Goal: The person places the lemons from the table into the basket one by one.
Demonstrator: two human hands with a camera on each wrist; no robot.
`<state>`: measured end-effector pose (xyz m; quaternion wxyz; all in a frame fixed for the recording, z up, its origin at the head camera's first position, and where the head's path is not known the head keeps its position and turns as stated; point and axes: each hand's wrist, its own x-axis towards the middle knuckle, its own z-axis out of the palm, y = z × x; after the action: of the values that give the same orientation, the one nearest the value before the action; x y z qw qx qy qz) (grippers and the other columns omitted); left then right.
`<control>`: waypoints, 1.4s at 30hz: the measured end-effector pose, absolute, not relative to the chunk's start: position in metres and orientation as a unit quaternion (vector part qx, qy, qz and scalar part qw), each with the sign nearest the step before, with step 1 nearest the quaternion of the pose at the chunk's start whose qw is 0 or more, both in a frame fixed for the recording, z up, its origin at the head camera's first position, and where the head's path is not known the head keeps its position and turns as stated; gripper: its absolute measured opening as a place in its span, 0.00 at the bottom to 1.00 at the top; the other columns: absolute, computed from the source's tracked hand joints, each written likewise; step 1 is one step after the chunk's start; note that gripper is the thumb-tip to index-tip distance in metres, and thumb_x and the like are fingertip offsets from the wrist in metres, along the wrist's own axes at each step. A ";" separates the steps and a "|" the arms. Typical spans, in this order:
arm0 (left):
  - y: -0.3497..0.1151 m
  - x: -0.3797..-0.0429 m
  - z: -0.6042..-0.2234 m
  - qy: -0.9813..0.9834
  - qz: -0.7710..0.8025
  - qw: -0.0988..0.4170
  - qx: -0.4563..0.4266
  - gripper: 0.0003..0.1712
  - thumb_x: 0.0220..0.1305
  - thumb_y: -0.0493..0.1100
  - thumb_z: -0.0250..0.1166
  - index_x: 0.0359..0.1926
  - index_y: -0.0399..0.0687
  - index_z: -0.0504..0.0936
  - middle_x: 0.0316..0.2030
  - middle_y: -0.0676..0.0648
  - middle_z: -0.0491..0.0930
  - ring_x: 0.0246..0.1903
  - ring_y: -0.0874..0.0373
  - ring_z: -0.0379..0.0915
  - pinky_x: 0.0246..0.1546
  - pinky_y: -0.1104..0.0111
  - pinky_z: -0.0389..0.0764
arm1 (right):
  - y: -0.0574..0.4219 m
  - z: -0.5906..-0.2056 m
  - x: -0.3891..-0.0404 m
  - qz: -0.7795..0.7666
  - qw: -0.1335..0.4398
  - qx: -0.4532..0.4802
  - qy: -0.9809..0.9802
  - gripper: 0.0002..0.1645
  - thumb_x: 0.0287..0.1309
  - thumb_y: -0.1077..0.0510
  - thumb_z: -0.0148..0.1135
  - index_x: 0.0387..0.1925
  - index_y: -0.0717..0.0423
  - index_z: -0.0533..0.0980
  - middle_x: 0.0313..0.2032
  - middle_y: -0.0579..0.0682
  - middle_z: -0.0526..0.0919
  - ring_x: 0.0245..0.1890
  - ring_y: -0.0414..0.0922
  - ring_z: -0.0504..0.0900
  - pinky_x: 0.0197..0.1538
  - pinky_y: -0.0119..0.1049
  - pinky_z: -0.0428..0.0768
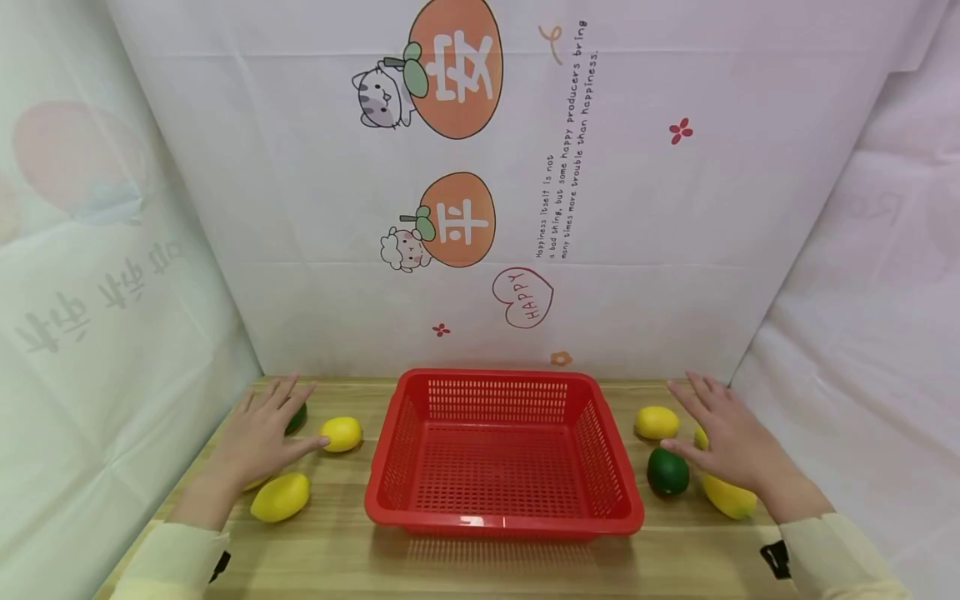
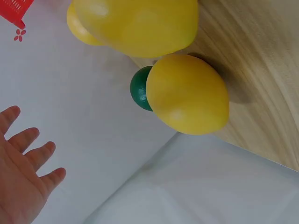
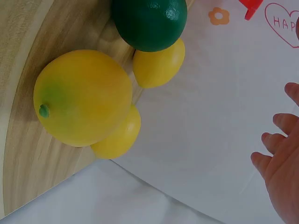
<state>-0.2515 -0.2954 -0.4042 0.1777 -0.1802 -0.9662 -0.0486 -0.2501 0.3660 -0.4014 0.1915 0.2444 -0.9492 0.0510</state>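
Note:
My left hand [image 1: 264,433] is spread, fingers straight, above the fruit left of the basket. Around it on the table are a yellow lemon [image 1: 341,434], a larger lemon [image 1: 281,497], a second big yellow fruit [image 2: 188,94] mostly hidden in the head view, and a dark green fruit [image 1: 297,418]. On the other side my right hand [image 1: 723,437] hovers with fingers spread. Near it are a lemon [image 1: 657,422], a dark green fruit [image 1: 667,472], a larger yellow fruit [image 1: 729,497] with a green stem nub, and another lemon [image 3: 119,137] partly covered. Neither hand holds anything.
A red perforated plastic basket [image 1: 498,524] stands mid-table between the hands, with nothing in it. Behind the wooden table [image 1: 517,575] rises a printed white cloth [image 1: 637,250], and white cloth sheets hang on both sides.

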 end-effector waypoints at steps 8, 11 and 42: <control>-0.303 -0.246 -0.409 -0.962 -0.056 0.189 -0.191 0.50 0.57 0.70 0.63 0.69 0.40 0.66 0.67 0.30 0.60 0.65 0.31 0.55 0.65 0.38 0.48 | 0.356 -0.402 -0.246 0.052 0.211 0.281 -0.935 0.50 0.55 0.40 0.67 0.69 0.66 0.62 0.67 0.71 0.59 0.66 0.68 0.58 0.70 0.58 0.51; -0.305 -0.243 -0.410 -0.964 -0.062 0.179 -0.186 0.49 0.57 0.70 0.63 0.68 0.40 0.67 0.67 0.29 0.60 0.65 0.31 0.55 0.64 0.36 0.49 | 0.350 -0.402 -0.243 0.054 0.197 0.278 -0.939 0.50 0.57 0.39 0.66 0.69 0.67 0.61 0.68 0.71 0.59 0.67 0.67 0.57 0.70 0.56 0.51; -0.323 -0.212 -0.441 -0.951 -0.076 0.207 -0.217 0.43 0.54 0.64 0.70 0.60 0.38 0.76 0.59 0.33 0.73 0.53 0.33 0.71 0.51 0.40 0.70 | 0.310 -0.431 -0.228 0.035 0.248 0.440 -0.862 0.46 0.58 0.37 0.63 0.66 0.65 0.67 0.65 0.61 0.69 0.64 0.56 0.69 0.71 0.27 0.46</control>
<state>-0.2118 -0.3228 -0.4411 0.2068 -0.2172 -0.9509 -0.0762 -0.2282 0.3095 -0.4312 0.2482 0.4403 -0.8621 0.0349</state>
